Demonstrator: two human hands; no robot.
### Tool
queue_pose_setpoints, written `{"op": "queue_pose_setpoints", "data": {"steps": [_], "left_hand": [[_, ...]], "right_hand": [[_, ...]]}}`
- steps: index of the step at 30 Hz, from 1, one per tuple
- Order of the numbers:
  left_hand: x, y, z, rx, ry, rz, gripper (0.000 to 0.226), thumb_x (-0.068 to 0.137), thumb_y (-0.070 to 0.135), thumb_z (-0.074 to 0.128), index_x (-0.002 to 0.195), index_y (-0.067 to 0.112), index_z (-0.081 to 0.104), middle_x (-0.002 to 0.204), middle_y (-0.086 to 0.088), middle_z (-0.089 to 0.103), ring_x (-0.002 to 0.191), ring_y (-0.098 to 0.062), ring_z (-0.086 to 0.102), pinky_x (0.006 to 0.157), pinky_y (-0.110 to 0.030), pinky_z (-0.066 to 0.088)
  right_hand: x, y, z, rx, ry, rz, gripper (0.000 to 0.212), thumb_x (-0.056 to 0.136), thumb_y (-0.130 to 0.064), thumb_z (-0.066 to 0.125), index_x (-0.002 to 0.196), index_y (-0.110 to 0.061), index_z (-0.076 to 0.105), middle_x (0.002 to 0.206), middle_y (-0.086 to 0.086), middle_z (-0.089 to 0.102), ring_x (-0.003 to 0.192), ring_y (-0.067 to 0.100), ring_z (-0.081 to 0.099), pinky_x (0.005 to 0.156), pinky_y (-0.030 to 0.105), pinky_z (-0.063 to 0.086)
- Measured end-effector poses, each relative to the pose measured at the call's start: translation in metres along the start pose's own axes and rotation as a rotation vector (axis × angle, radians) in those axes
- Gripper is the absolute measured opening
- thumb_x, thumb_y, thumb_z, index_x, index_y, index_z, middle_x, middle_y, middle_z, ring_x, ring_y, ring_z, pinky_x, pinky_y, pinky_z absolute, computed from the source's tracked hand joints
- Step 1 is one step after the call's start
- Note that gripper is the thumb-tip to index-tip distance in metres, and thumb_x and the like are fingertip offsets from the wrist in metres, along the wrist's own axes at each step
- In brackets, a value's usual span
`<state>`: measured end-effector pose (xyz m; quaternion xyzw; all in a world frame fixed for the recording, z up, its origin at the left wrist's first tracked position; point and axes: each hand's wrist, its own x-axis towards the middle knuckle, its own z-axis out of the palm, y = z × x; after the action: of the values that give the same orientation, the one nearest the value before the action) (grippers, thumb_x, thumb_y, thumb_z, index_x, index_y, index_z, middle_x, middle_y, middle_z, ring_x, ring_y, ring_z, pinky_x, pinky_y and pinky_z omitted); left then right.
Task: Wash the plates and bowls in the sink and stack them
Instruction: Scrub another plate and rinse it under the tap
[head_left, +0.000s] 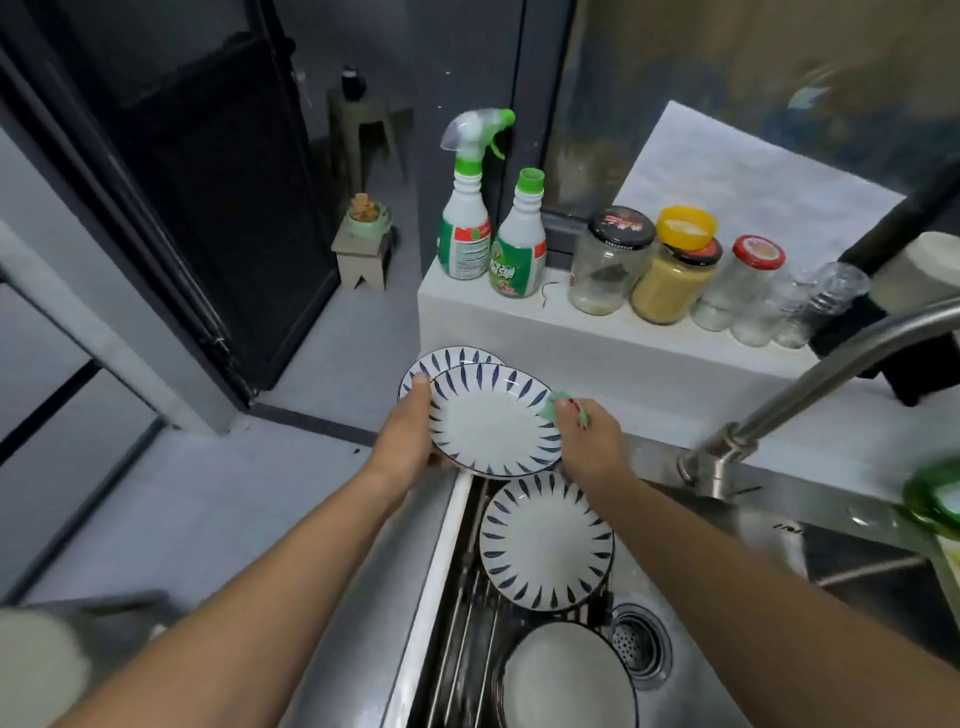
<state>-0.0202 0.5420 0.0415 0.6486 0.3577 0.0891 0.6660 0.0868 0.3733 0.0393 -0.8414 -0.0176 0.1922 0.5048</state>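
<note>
Left hand (413, 434) is gripping the near-left rim of a held plate (493, 421), thumb pressed over the lip and fingers curled beneath, so the plate is hanging tilted above the far-left corner of the sink (691, 613). Right hand (589, 441) is sitting against the plate's opposite rim, on the faucet side, fingers bunched around a green sponge (558, 402) that is touching the rim there. Whether the sponge is pressing hard or only resting, I cannot tell.

Both hands are flanking the plate, so its face is lying between them, open toward the camera. The right hand is the nearer one to the unwiped centre; a wipe would, I judge, be travelling leftward from that rim across the well toward the left thumb.

Just behind the held plate, farther from the sink, a second plate (447, 361) of the same pattern is peeking out; only its far rim is showing, and I cannot tell whether it is in the left hand too or resting on the worktop (218, 509).

Inside the sink, a third plate (545, 540) is lying on a wire rack (470, 623), just nearer than the held one, and a plain white bowl (566, 680) is sitting nearer still, beside the drain strainer (639, 644).

All three plates are showing white wells ringed with dark blue leaf strokes and a thin dark edge. No food or suds are visible on the held one.
</note>
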Motion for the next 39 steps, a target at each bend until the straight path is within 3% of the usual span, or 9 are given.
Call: {"op": "queue_pose_setpoints", "data": {"steps": [3, 6, 10, 17, 22, 26, 29, 35, 39], "left_hand": [[0.033, -0.012, -0.012, 0.152, 0.047, 0.072, 0.070, 0.101, 0.068, 0.016, 0.133, 0.028, 0.064, 0.132, 0.006, 0.067, 0.128, -0.016, 0.058, 0.115, -0.041, 0.041], [0.061, -0.021, -0.019, 0.261, 0.078, 0.062, 0.066, 0.106, 0.060, 0.015, 0.145, 0.020, 0.050, 0.136, 0.013, 0.047, 0.134, -0.010, 0.041, 0.111, -0.026, 0.024], [0.091, -0.035, -0.017, 0.425, 0.131, 0.038, 0.067, 0.101, 0.062, 0.014, 0.129, 0.020, 0.057, 0.129, 0.001, 0.045, 0.130, -0.023, 0.035, 0.115, -0.040, 0.025], [0.116, -0.055, -0.011, 0.252, 0.109, 0.000, 0.061, 0.106, 0.058, 0.023, 0.148, 0.020, 0.045, 0.153, -0.006, 0.035, 0.146, -0.022, 0.028, 0.124, -0.045, 0.020], [0.119, -0.067, -0.012, 0.147, 0.098, 0.076, 0.053, 0.107, 0.056, 0.029, 0.149, 0.027, 0.042, 0.147, 0.001, 0.039, 0.135, -0.013, 0.036, 0.115, -0.033, 0.024], [0.126, -0.074, -0.011, 0.108, 0.116, 0.057, 0.072, 0.087, 0.079, 0.030, 0.143, 0.036, 0.047, 0.145, 0.005, 0.047, 0.139, -0.018, 0.041, 0.120, -0.050, 0.033], [0.129, -0.078, -0.010, 0.127, 0.132, 0.044, 0.076, 0.084, 0.080, 0.028, 0.143, 0.037, 0.047, 0.144, 0.004, 0.049, 0.140, -0.021, 0.040, 0.119, -0.053, 0.033], [0.133, -0.077, -0.012, 0.178, 0.133, 0.040, 0.071, 0.085, 0.076, 0.031, 0.143, 0.039, 0.046, 0.144, 0.003, 0.049, 0.142, -0.022, 0.037, 0.119, -0.054, 0.032], [0.133, -0.073, -0.013, 0.253, 0.140, 0.063, 0.062, 0.096, 0.069, 0.028, 0.146, 0.035, 0.044, 0.143, -0.003, 0.048, 0.140, -0.026, 0.036, 0.119, -0.053, 0.031]], "right_hand": [[0.024, 0.001, 0.029, 0.027, -0.021, 0.074, 0.036, 0.098, -0.043, 0.044, 0.100, -0.014, 0.067, 0.080, 0.015, 0.067, 0.057, 0.024, 0.059, 0.054, 0.037, 0.055], [0.045, 0.000, 0.049, 0.053, -0.043, 0.098, 0.036, 0.099, -0.039, 0.043, 0.102, -0.012, 0.067, 0.087, 0.019, 0.067, 0.058, 0.026, 0.061, 0.060, 0.043, 0.061], [0.068, -0.002, 0.064, -0.029, -0.021, 0.057, 0.038, 0.101, -0.038, 0.038, 0.101, -0.013, 0.067, 0.090, 0.016, 0.067, 0.066, 0.031, 0.064, 0.068, 0.052, 0.061], [0.092, -0.001, 0.071, -0.092, -0.037, -0.023, 0.031, 0.102, -0.041, 0.041, 0.099, -0.017, 0.060, 0.093, 0.007, 0.063, 0.086, 0.027, 0.060, 0.085, 0.048, 0.055], [0.099, 0.006, 0.077, -0.210, -0.021, -0.116, 0.028, 0.102, -0.025, 0.038, 0.081, -0.023, 0.056, 0.086, 0.004, 0.062, 0.081, 0.023, 0.055, 0.065, 0.031, 0.041], [0.102, 0.014, 0.080, -0.205, -0.011, -0.165, 0.030, 0.102, -0.024, 0.041, 0.081, -0.015, 0.060, 0.077, 0.007, 0.062, 0.065, 0.012, 0.052, 0.054, 0.015, 0.038], [0.105, 0.021, 0.083, -0.179, 0.006, -0.185, 0.032, 0.100, -0.024, 0.046, 0.071, -0.018, 0.057, 0.074, 0.011, 0.059, 0.063, 0.017, 0.049, 0.059, 0.029, 0.037], [0.107, 0.027, 0.082, -0.289, -0.055, -0.190, 0.033, 0.101, -0.035, 0.046, 0.123, -0.017, 0.063, 0.116, 0.013, 0.061, 0.103, 0.028, 0.058, 0.083, 0.028, 0.041], [0.109, 0.023, 0.082, -0.277, -0.020, -0.210, 0.029, 0.103, -0.029, 0.045, 0.108, -0.017, 0.070, 0.102, 0.016, 0.066, 0.086, 0.025, 0.056, 0.074, 0.028, 0.037]]}}
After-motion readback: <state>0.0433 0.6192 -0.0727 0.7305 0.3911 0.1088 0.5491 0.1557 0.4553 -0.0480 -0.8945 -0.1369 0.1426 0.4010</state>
